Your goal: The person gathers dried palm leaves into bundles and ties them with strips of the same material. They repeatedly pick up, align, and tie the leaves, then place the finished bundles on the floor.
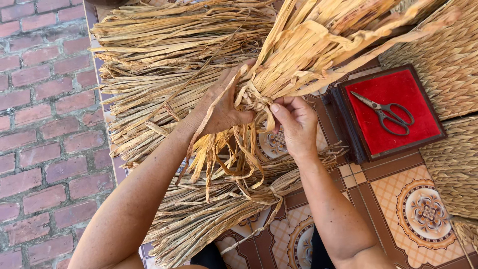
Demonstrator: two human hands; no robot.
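My left hand is clasped around the tied neck of a bundle of dried straw-coloured fibre strips, which fans out up and to the right. My right hand pinches a strip at the same knot, just right of my left hand. Loose strip ends hang down below both hands.
More dried strip bundles lie across the upper left, and another bundle lies below my hands. Scissors rest on a red pad in a dark wooden tray. Woven mats lie at right. Patterned tiles meet red brick paving.
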